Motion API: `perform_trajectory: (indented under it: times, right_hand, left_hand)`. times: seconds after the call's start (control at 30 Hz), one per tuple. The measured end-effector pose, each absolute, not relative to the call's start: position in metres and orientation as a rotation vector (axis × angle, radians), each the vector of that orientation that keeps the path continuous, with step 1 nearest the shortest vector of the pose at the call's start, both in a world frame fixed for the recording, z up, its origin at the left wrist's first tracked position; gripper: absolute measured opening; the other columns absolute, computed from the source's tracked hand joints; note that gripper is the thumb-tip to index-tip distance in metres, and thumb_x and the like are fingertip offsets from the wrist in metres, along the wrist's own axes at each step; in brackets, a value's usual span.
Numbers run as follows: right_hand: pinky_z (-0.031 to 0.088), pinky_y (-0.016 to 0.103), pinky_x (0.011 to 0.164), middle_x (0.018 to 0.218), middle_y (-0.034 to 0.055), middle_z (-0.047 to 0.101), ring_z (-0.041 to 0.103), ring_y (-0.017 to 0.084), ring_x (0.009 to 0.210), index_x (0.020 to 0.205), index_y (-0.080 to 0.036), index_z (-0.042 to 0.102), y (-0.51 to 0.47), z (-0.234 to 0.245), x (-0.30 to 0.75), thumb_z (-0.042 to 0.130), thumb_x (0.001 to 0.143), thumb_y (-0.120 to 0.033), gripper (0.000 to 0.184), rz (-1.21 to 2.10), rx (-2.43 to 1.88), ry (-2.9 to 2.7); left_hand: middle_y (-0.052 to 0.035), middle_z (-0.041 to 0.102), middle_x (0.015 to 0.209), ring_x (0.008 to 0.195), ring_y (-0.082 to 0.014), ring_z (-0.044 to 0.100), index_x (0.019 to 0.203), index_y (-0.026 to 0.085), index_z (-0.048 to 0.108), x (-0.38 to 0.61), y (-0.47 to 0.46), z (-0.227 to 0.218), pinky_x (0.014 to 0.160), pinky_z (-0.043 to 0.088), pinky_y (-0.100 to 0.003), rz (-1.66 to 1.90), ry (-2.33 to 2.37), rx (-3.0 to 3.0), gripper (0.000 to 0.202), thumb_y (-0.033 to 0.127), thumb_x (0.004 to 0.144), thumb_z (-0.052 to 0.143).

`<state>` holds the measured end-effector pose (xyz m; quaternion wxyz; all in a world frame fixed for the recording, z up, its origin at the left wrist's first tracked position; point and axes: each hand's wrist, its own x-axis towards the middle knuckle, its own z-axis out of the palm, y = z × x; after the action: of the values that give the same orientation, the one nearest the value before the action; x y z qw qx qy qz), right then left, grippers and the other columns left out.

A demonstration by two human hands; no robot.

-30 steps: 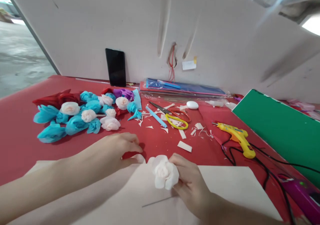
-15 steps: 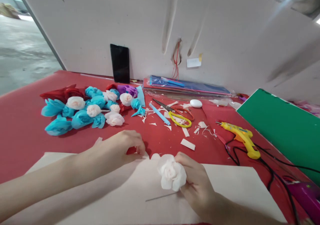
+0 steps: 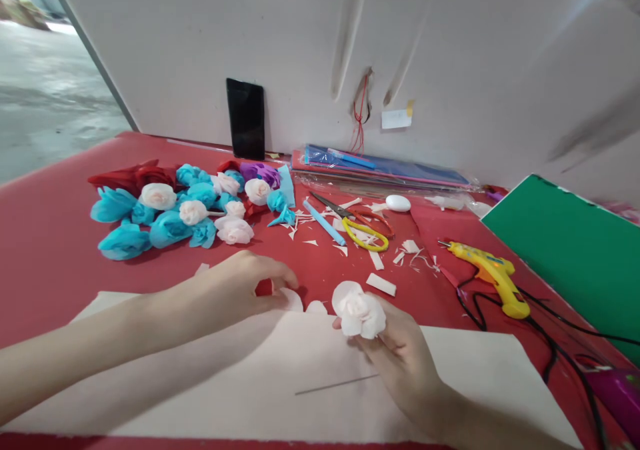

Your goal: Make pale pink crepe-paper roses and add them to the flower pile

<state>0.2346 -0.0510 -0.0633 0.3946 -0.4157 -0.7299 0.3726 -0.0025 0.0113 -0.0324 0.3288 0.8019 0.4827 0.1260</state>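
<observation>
My right hand [image 3: 400, 350] grips a pale pinkish-white paper rose [image 3: 363, 317], its bloom facing up. A thin grey wire [image 3: 335, 385] runs left from under that hand above a cream sheet [image 3: 225, 397]; whether it joins the rose I cannot tell. To the left, my left hand [image 3: 250, 280] pinches a pale paper petal [image 3: 291, 299] at the sheet's far edge. Another loose petal [image 3: 316, 308] lies between the hands, touching neither.
Blue, red, purple and pale paper flowers [image 3: 170, 229] are heaped at the back left. Scissors [image 3: 367, 235], a blue pen [image 3: 325, 223] and paper scraps lie mid-table. A yellow glue gun [image 3: 493, 277] with a black cord rests right, beside a green board [image 3: 570, 257]. A phone [image 3: 246, 120] leans on the wall.
The rose in my right hand has risen slightly, away from me, and tilted. My left hand has lifted a petal's edge into clearer view. The camera view has shifted slightly.
</observation>
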Motion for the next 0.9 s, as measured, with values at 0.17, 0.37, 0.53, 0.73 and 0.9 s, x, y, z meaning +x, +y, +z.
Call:
perform_trajectory:
  times: [0.17,0.37,0.53,0.73,0.9]
  right_hand:
    - [0.045,0.02,0.053,0.071,0.0015,0.054,0.051,0.012,0.06,0.078,-0.019,0.066,-0.05,-0.061,0.235,0.049,0.094,-0.034,0.027,0.964,-1.102,-1.805]
    - [0.051,0.019,0.065,0.084,0.0019,0.066,0.06,0.012,0.07,0.085,-0.022,0.071,-0.049,-0.055,0.232,0.054,0.09,-0.025,0.018,1.103,-1.096,-1.683]
    - [0.053,0.023,0.066,0.079,0.004,0.067,0.062,0.015,0.07,0.077,-0.019,0.069,-0.049,-0.055,0.232,0.054,0.09,-0.031,0.023,1.115,-1.192,-1.64]
    - [0.051,0.023,0.063,0.074,0.0037,0.064,0.06,0.014,0.067,0.077,-0.018,0.069,-0.049,-0.056,0.233,0.053,0.091,-0.041,0.032,1.107,-1.252,-1.595]
    - [0.05,0.021,0.062,0.072,0.0018,0.059,0.055,0.012,0.064,0.077,-0.02,0.072,-0.042,-0.038,0.231,0.053,0.09,-0.048,0.036,1.1,-1.177,-1.589]
  left_hand:
    - [-0.0017,0.076,0.08,0.07,-0.0177,0.067,0.077,0.022,0.072,-0.006,0.015,-0.035,0.064,0.048,-0.023,0.311,1.197,2.098,0.019,0.026,0.077,0.054]
    - [0.0026,0.071,0.068,0.06,-0.0132,0.06,0.072,0.021,0.069,-0.006,0.01,-0.026,0.054,0.042,-0.019,0.34,1.26,2.084,0.019,0.02,0.076,0.05]
    - [0.005,0.067,0.065,0.058,-0.0104,0.058,0.073,0.02,0.069,-0.003,0.006,-0.013,0.053,0.04,-0.015,0.422,1.323,2.036,0.024,0.017,0.08,0.046]
    - [0.0043,0.072,0.073,0.071,-0.0135,0.064,0.072,0.021,0.066,-0.005,0.015,-0.009,0.067,0.048,-0.019,0.616,1.341,1.892,0.012,0.026,0.078,0.057]
    - [0.0042,0.072,0.064,0.06,-0.0118,0.065,0.07,0.019,0.066,0.004,0.016,0.003,0.057,0.049,-0.018,0.673,1.311,1.723,0.015,0.033,0.076,0.063]
